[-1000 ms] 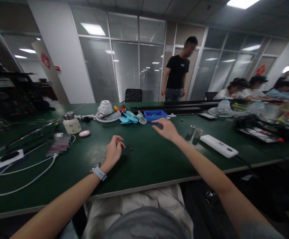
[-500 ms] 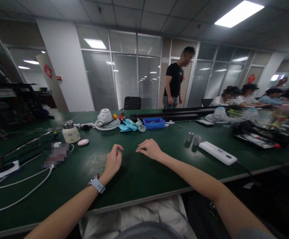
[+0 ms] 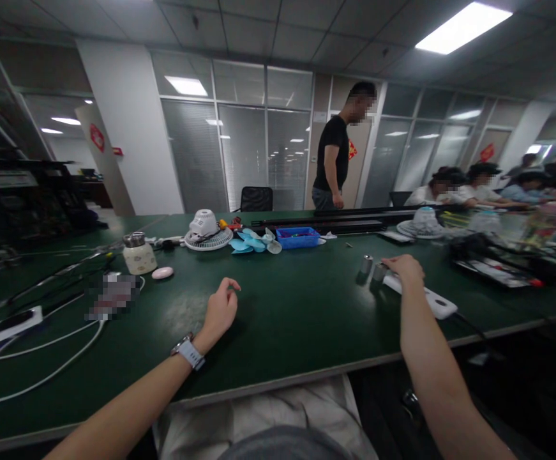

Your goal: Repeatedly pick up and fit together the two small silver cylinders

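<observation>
My left hand [image 3: 220, 310] rests on the green table [image 3: 282, 319], a watch on its wrist. Its fingers are curled, with thumb and forefinger pinched together on something too small to make out. My right hand [image 3: 405, 268] is stretched out to the right, with its fingers bent down. They close on the nearer of two small metal cylinders [image 3: 378, 273]; the other cylinder [image 3: 366, 263] stands just to its left. A white power strip [image 3: 433, 301] lies right behind and under that hand.
At the back stand a white fan body on its grille [image 3: 207, 231], light-blue fan blades [image 3: 253, 243] and a blue tray [image 3: 297, 237]. At left are a white jar [image 3: 138, 254], a pink oval [image 3: 163, 273] and white cables [image 3: 43, 367]. A person in black [image 3: 335, 163] stands beyond the table; others sit far right.
My right hand has swung from the table's middle, close to my left hand, out right to the metal cylinders. The left hand stayed in place. The standing person turned sideways.
</observation>
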Available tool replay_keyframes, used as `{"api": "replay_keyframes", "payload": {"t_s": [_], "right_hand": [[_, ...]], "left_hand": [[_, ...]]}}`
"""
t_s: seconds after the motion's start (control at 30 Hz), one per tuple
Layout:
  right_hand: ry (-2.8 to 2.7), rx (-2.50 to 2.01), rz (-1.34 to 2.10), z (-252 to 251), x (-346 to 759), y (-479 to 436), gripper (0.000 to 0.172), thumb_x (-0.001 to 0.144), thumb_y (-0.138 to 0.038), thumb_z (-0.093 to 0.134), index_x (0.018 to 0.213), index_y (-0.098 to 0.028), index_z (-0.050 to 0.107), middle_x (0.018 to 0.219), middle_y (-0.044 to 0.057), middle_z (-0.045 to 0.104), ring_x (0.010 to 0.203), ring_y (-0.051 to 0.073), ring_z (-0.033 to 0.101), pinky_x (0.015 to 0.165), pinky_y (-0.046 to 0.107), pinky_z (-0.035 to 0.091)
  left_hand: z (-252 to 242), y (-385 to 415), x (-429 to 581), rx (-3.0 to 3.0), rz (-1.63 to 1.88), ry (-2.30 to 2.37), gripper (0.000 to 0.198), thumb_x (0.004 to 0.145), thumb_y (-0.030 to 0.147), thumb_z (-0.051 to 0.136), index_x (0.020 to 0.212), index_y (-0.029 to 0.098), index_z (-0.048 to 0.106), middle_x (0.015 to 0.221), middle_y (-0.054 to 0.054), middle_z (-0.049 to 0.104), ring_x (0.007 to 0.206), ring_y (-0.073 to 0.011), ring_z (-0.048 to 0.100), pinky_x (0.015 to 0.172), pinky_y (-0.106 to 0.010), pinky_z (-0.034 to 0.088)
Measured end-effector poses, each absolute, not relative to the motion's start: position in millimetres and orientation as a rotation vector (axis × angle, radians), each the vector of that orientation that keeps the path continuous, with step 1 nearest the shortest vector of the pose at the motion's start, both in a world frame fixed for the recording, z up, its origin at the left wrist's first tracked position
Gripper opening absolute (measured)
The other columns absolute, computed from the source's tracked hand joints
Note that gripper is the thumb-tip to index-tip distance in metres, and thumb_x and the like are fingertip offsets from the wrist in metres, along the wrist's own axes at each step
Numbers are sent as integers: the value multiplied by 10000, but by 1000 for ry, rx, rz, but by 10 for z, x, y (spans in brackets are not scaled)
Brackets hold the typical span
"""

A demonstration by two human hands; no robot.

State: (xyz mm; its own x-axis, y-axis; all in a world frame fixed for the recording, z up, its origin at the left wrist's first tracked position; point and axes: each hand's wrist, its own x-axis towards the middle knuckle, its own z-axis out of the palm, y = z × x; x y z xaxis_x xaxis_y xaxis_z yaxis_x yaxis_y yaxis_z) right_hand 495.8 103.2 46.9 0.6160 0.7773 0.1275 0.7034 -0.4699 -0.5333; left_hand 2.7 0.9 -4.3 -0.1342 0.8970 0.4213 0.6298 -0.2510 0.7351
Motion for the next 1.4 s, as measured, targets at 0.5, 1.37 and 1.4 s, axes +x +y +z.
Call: {"api": "replay_keyframes", "payload": {"t_s": [0.5, 1.37, 1.4], "right_hand": [[-1175, -2316, 93, 503, 4874, 1048, 300, 783, -449, 685, 990, -261, 793, 1067, 160, 713, 951, 325, 687, 724, 385, 558], [-1584, -2226, -281, 254, 4537, 1341, 395, 889, -460, 572, 1218, -269, 677, 1147, 102, 709, 1123, 269, 613, 1034, 456, 279], [-1580, -2220, -293, 240, 4543, 1347, 372, 889, -445, 576, 1202, -275, 683, 1143, 93, 712, 1112, 262, 618, 1039, 454, 264]], "left_hand": [[-49, 5, 17, 1863, 1324, 1686, 178, 788, 187, 378, 916, 227, 494, 527, 70, 448, 463, -142, 457, 506, -240, 296], [-64, 26, 13, 1866, 1323, 1667, 164, 768, 258, 379, 885, 239, 492, 488, 70, 433, 448, -163, 460, 494, -244, 300], [-59, 23, 12, 1871, 1316, 1678, 164, 769, 259, 378, 885, 240, 492, 487, 69, 436, 447, -164, 462, 494, -245, 301]]}}
